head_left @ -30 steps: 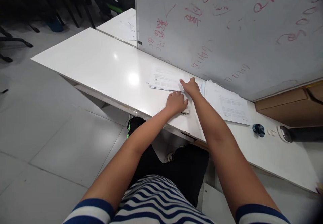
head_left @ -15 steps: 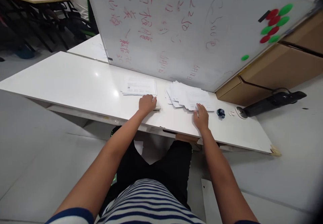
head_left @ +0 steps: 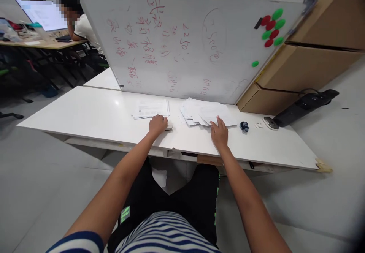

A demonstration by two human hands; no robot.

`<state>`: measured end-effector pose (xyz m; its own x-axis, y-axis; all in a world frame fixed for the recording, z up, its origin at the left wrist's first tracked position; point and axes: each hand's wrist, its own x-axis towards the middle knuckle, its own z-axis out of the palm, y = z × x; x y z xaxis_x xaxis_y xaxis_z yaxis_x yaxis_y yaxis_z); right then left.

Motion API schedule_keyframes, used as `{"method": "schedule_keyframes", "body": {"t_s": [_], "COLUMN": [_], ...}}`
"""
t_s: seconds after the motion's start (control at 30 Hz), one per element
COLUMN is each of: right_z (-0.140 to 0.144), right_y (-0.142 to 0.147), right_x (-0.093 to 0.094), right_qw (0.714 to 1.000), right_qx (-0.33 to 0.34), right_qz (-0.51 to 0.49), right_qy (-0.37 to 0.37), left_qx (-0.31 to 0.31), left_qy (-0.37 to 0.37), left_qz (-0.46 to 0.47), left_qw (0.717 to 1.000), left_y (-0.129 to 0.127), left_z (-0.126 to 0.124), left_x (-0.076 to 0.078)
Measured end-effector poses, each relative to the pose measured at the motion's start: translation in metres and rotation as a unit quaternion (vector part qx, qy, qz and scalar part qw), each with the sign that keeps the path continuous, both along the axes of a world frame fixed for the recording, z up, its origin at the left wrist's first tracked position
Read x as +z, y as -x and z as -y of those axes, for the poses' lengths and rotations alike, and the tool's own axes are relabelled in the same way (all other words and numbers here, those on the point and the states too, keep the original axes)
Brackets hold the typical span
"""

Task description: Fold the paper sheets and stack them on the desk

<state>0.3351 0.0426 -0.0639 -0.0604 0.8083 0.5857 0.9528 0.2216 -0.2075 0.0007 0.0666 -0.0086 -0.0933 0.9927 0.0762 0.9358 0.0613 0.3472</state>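
My left hand [head_left: 158,125] is closed over a small pale stapler-like object [head_left: 170,127] lying on the white desk [head_left: 94,112]. Most of that object is hidden beneath the fingers. Just behind this hand lies a small stack of printed papers [head_left: 152,108]. My right hand [head_left: 220,132] has its fingers spread, the tips resting on the front edge of a larger, fanned-out pile of papers [head_left: 212,110]. A small dark blue object [head_left: 244,126] sits to the right of that pile.
A whiteboard [head_left: 194,44] with red writing and round magnets stands along the desk's back. Cardboard boxes [head_left: 310,65] are stacked at right, near a black cylindrical device [head_left: 306,108] and a computer mouse [head_left: 270,123]. A person [head_left: 84,27] sits at another table.
The camera view has tilted up, showing more of the room. My right hand's fingertips now lie further onto the paper pile. My left hand remains over the pale object.
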Motion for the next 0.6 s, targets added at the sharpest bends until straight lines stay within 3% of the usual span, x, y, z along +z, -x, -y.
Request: {"method": "schedule_keyframes", "body": {"t_s": [0.17,0.47,0.6], "right_z": [-0.0001,-0.0026,0.0003], "right_y": [-0.0001,0.0001,-0.0021], "right_x": [0.0008,-0.0024,-0.0019], "right_qw": [0.998,0.995,0.993], "right_qx": [0.012,0.053,0.025], "right_qz": [-0.058,-0.075,-0.106], "right_qy": [0.003,0.028,0.052], "left_qx": [0.011,0.008,0.008], "left_qy": [0.008,0.013,0.004], "left_qz": [-0.007,-0.006,0.003], "left_qw": [1.0,1.0,1.0], "left_y": [-0.0016,-0.0009,0.0009], "left_z": [0.0006,0.0009,-0.0011], "left_x": [0.003,0.0036,-0.0003]}}
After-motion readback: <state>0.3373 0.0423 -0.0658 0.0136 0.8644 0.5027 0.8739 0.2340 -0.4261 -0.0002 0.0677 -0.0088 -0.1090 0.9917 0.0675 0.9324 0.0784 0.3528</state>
